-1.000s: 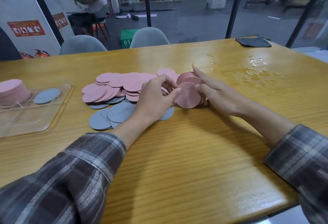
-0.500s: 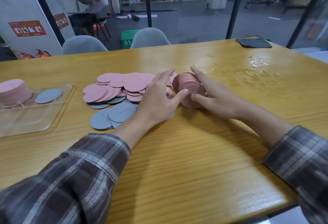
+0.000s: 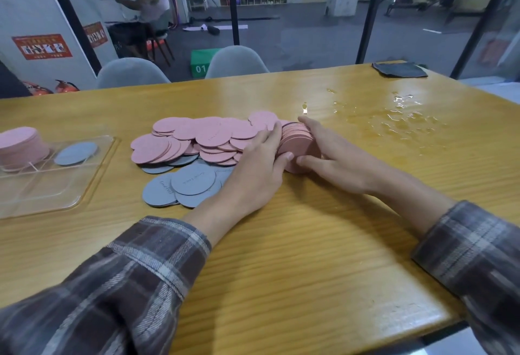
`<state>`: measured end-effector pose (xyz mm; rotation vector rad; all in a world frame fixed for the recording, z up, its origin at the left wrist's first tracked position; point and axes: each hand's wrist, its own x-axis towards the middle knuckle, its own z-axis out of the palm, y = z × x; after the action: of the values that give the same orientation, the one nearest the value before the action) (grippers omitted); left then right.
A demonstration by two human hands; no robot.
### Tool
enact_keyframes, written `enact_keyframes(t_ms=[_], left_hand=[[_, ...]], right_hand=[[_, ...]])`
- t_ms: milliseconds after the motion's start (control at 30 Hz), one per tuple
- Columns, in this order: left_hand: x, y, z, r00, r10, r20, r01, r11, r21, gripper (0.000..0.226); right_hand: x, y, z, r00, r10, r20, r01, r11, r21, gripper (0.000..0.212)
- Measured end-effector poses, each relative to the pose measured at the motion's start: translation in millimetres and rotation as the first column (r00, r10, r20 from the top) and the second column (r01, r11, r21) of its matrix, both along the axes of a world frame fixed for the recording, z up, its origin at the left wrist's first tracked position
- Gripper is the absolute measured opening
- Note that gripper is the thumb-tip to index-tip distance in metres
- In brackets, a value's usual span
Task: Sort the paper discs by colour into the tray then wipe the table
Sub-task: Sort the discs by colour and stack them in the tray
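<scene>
Left grip [image 3: 259, 168] lies w/ fingers straight & together, flat against the left end of a pink stack [image 3: 298, 140] stood on edge. Right grip [image 3: 334, 163] takes the other end, forefinger along the far side, thumb at the near side, so it pinches the stack across. Squeezed from both ends, the discs prob. can't fan out or topple. It reads as squaring-up before a lift.

Just left of the left grip, touching its fingers, lie the loose pink discs [image 3: 202, 138], overlapped like scales. Nearer the person & partly under that wrist are the grey discs [image 3: 185, 185], some tucked beneath the pink. Pink is mostly on top, so it makes sense to skim it off first.

Well left of both grips is a clear tray [image 3: 70, 194] w/ dividers. A pink pile [image 3: 19, 146] sits in its far-left compartment & one grey disc [image 3: 76, 153] in the next, so each colour has its slot.

Beyond & right of the right grip, near but apart, is a wet spill [image 3: 394, 121] on the tabletop [image 3: 281, 256]. At the far corner lies a dark cloth [image 3: 399, 69], likely for the wipe. The stack stands on the dry side, which is sensible as paper would soak.

Est. progress: early-mid. Most discs are unsorted & the wipe isn't begun. Carrying to the tray will need an even squeeze, else the middle discs may drop out.
</scene>
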<state>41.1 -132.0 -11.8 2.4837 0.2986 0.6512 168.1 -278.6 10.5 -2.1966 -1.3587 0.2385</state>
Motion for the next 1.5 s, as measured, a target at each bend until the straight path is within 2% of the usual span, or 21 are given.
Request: enact_keyframes(t_ms=[167, 300, 467, 633, 767, 867, 1033, 1200, 1300, 1433, 1500], left_hand=[[-3, 4, 1, 0.999, 0.026, 0.019, -0.026, 1.000, -0.007, 0.067], [-2, -3, -1, 0.997, 0.025, -0.074, -0.022, 0.999, 0.041, 0.071], [-4, -4, 0, 0.995, 0.044, -0.093, -0.034, 0.993, 0.112, 0.067], [-8, 5, -1, 0.995, 0.023, -0.098, -0.006, 0.985, 0.170, 0.061], [-10, 9, 0, 1.000, -0.001, -0.023, 0.003, 0.996, 0.089, 0.057], [-12, 10, 4, 0.997, -0.035, 0.070, 0.038, 0.998, -0.042, 0.047], [-23, 14, 18, 0.987, -0.025, 0.161, 0.054, 0.983, -0.178, 0.030], [-57, 43, 30, 0.993, 0.008, 0.115, 0.017, 0.976, -0.216, 0.035], [-91, 64, 39, 0.995, 0.045, 0.094, -0.023, 0.975, -0.220, 0.021], [-144, 92, 52, 0.990, 0.126, 0.064, -0.109, 0.970, -0.219, 0.028], [-171, 108, 57, 0.986, 0.160, 0.045, -0.146, 0.961, -0.233, 0.024]], right_hand=[[-3, 1, 0, 1.000, -0.015, 0.006, 0.015, 1.000, 0.001, 0.083], [-7, 0, 1, 0.998, -0.017, 0.066, 0.023, 0.996, -0.086, 0.091], [-6, 2, 2, 0.997, -0.005, 0.080, 0.013, 0.996, -0.091, 0.083], [-1, -1, 4, 1.000, 0.009, 0.030, -0.006, 0.996, -0.092, 0.072], [5, -4, 4, 0.992, 0.018, 0.122, -0.019, 1.000, 0.006, 0.067], [9, -5, 7, 0.985, 0.033, 0.167, -0.050, 0.994, 0.100, 0.049], [3, -4, 12, 0.999, 0.017, -0.034, -0.009, 0.976, 0.219, 0.034], [-25, 21, 23, 0.986, 0.101, -0.133, -0.069, 0.971, 0.228, 0.026], [-51, 46, 28, 0.982, 0.128, -0.137, -0.097, 0.972, 0.212, 0.025], [-90, 86, 38, 0.964, 0.195, -0.181, -0.156, 0.966, 0.206, 0.025], [-110, 106, 42, 0.962, 0.227, -0.150, -0.197, 0.961, 0.193, 0.025]])
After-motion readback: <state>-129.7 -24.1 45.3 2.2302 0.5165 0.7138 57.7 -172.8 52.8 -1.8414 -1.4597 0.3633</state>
